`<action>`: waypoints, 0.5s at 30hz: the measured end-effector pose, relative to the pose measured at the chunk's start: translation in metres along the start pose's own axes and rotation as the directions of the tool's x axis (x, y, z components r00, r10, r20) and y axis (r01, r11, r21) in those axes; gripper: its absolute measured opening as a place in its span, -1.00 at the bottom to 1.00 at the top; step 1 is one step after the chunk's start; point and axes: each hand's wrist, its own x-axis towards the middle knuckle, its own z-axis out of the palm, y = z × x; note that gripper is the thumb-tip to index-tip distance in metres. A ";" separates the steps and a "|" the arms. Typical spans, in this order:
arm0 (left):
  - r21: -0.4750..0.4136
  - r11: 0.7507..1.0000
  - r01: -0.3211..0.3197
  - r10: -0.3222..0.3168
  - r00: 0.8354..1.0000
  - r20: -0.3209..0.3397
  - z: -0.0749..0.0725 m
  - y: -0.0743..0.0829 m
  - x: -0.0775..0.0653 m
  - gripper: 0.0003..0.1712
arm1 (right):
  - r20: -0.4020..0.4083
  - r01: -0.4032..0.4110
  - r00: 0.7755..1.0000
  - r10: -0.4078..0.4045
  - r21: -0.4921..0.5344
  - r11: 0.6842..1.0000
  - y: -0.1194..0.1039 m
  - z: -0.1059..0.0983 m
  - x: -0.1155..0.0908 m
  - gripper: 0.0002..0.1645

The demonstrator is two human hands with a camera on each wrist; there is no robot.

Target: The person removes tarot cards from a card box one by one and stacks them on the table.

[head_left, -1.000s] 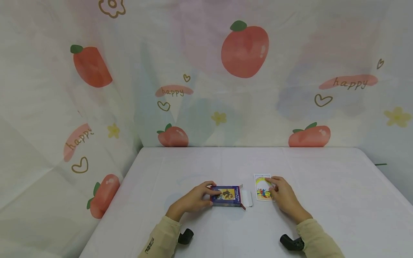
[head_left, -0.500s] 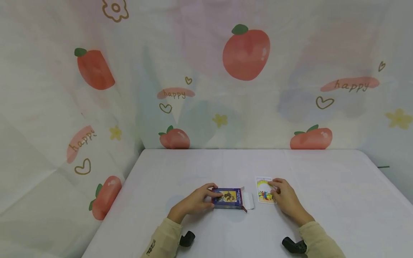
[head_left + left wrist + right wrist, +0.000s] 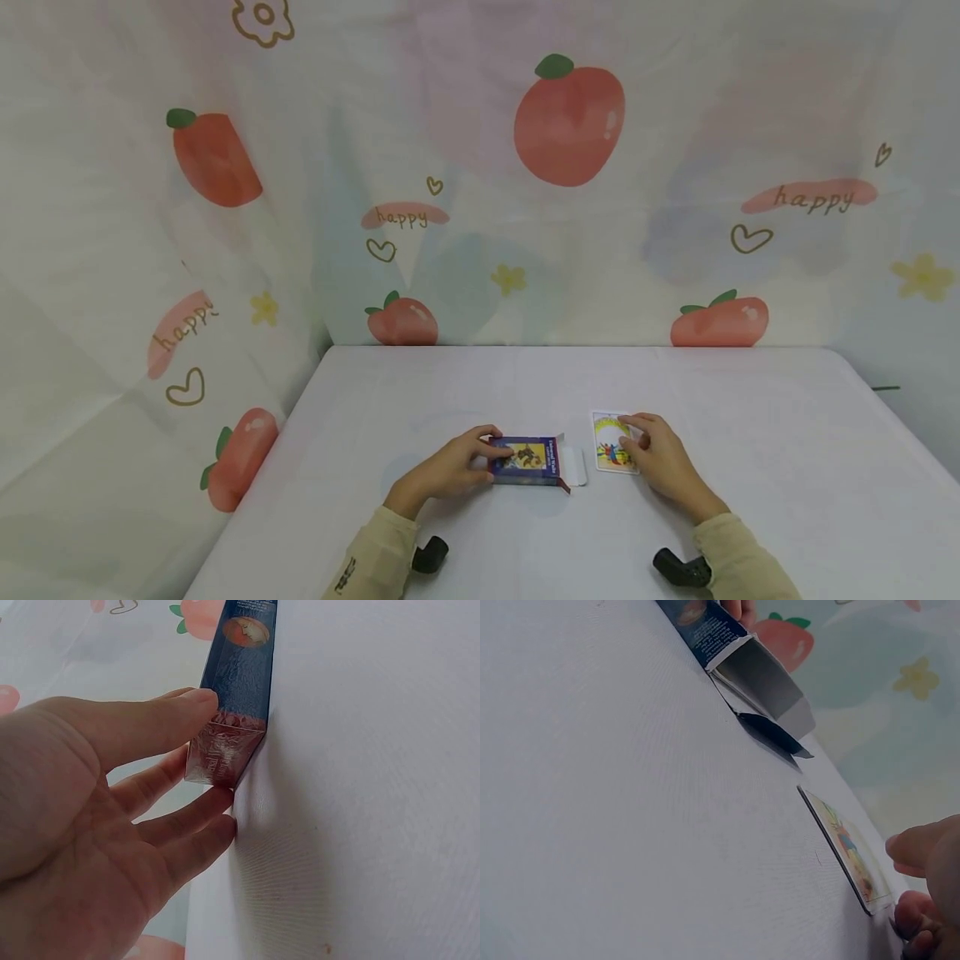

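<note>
A dark blue card box lies flat on the table in the head view, its picture side up and its flap end facing right. My left hand grips its left end. In the left wrist view the thumb presses the near side, with other fingers at the box's end. To the right lies a thin, neat stack of picture cards. My right hand is at the stack's right edge, fingers loosely bent. In the right wrist view its thumb is raised over the cards, while other fingertips are right at the end.
The box's white flap sticks out toward the cards, and the mouth of the box gapes in the right wrist view. Black curved pieces show beside both sleeves. A printed cloth backdrop rises behind the white table.
The head view has shifted slightly. My right thumb and fingers have moved a little further left over the cards; the left hand and the box stay put.
</note>
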 end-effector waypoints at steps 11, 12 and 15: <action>-0.002 1.000 0.006 -0.006 1.000 0.007 0.001 -0.002 0.000 -0.46 | 0.005 -0.014 1.000 0.014 0.009 1.000 -0.002 -0.001 0.000 -0.53; 0.002 1.000 -0.002 0.002 1.000 0.007 0.000 -0.001 0.000 -0.46 | 0.004 -0.014 1.000 0.014 0.007 1.000 -0.002 -0.002 0.000 -0.52; 0.009 0.999 -0.032 0.032 0.999 0.009 -0.002 0.001 -0.001 -0.46 | 0.009 -0.012 1.000 0.012 0.003 1.000 -0.003 -0.003 0.000 -0.52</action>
